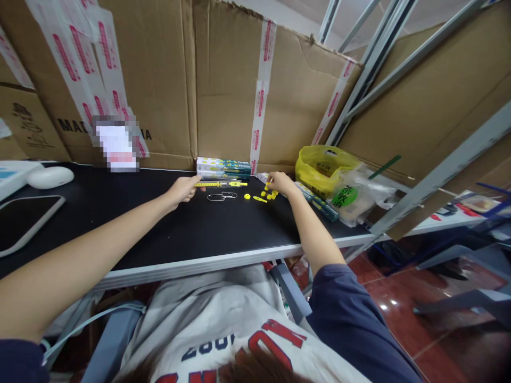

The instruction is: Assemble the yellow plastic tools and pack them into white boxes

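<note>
The left hand [184, 190] pinches one end of the yellow stick [219, 184] at the black table [223, 229], maybe to leave its tip free; the right hand [281, 183] is at small yellow bits [273, 196], but whether it holds one cannot be told

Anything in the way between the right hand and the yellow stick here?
Nothing visible stands between the right hand and the yellow stick in the left hand; the loose yellow disc lies off to the near side.
</note>
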Demonstrator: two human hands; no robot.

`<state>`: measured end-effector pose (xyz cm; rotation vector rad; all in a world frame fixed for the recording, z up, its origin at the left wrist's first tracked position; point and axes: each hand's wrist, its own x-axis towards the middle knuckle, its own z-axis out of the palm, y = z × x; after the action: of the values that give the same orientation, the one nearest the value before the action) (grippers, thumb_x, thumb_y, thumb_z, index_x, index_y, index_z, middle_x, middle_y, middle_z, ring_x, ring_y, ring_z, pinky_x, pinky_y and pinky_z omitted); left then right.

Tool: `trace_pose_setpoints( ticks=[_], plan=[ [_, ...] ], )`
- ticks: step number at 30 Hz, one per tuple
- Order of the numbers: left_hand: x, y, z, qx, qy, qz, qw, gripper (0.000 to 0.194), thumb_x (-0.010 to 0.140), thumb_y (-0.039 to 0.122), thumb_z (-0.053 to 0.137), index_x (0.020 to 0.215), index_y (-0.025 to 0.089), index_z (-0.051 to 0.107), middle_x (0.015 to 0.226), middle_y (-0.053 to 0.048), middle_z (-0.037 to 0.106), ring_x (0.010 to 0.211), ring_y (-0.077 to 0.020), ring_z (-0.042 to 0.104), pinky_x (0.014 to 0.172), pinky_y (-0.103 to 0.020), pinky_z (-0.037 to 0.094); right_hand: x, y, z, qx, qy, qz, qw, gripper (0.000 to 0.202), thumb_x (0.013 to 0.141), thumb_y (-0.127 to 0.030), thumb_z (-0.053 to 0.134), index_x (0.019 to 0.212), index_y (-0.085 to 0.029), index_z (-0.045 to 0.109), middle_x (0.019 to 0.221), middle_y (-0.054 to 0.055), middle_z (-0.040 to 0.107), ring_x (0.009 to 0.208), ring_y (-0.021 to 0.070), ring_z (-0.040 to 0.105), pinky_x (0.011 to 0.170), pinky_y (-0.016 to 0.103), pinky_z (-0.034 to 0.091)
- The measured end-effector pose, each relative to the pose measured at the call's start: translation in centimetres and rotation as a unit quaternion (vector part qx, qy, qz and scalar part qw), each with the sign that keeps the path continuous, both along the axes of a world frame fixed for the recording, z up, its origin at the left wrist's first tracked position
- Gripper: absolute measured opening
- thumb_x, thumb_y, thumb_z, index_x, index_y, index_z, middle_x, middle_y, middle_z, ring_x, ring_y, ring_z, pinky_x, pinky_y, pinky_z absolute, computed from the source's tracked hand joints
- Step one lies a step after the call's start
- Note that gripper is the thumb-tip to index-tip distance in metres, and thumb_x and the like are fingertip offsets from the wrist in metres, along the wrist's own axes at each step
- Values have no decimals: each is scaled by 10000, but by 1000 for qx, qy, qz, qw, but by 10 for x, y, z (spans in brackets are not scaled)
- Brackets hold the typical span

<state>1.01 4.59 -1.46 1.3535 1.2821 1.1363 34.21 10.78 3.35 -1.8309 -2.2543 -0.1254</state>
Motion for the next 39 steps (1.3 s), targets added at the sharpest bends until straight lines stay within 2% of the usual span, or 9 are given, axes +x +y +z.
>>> trace_pose_setpoints(
  ticks=[2,3,5,7,8,10,19,29,39],
  plan=[
    [-1,1,0,2,-10,5,1000,376,929,396,453,697,126,574,433,109,218,336,-32,163,340,-137,132,-3,-3,4,25,104,43,993,152,779,-179,718,921,-141,678,897,87,730,845,197,683,782,292,523],
    [-1,1,0,3,-16,9,1000,370,927,394,453,697,129,572,432,110,216,334,-33,160,338,-140,131,-6,-4,6,19,185,81,979,158,786,-208,723,913,-144,655,859,67,721,803,177,676,773,290,535],
    [-1,1,1,3,-25,17,1000,369,931,390,444,702,130,573,427,113,209,332,-36,159,336,-143,132,-12,-9,8,-42,354,168,919,206,791,-267,737,910,-156,610,812,32,703,723,137,661,741,284,562],
    [-1,0,2,0,-29,23,999,375,939,387,430,707,129,574,423,114,207,330,-38,161,334,-143,134,-19,-13,9,-109,455,222,855,284,757,-305,780,912,-166,588,803,10,694,691,111,653,729,277,583],
    [-1,0,3,-1,-30,25,999,377,941,386,428,708,129,574,421,115,207,329,-38,162,333,-143,135,-22,-15,9,-129,482,235,834,323,727,-316,810,906,-167,585,791,2,689,680,102,649,720,269,589],
    [0,-1,4,-2,-31,23,999,373,940,385,431,708,129,572,423,116,209,328,-38,162,332,-143,136,-25,-17,8,-152,505,245,813,383,671,-329,858,890,-164,589,758,-11,678,663,90,644,699,248,595],
    [0,-3,4,-2,-29,20,999,358,923,392,447,699,138,564,422,115,212,326,-38,159,329,-146,136,-29,-20,6,-194,507,243,804,428,621,-329,896,885,-155,607,754,-9,688,653,85,657,674,228,606],
    [0,-2,3,1,-21,27,999,380,947,382,417,714,126,573,418,115,216,325,-38,166,332,-142,143,-34,-26,9,-198,514,257,794,396,655,-327,872,882,-158,595,736,-22,675,658,79,650,683,228,605],
    [3,-6,5,-1,-18,20,1000,364,940,371,431,709,128,572,422,112,222,327,-35,163,338,-144,136,-43,-30,5,-197,505,263,798,397,651,-331,873,865,-158,587,723,-19,672,658,80,646,667,216,602]
  ],
)
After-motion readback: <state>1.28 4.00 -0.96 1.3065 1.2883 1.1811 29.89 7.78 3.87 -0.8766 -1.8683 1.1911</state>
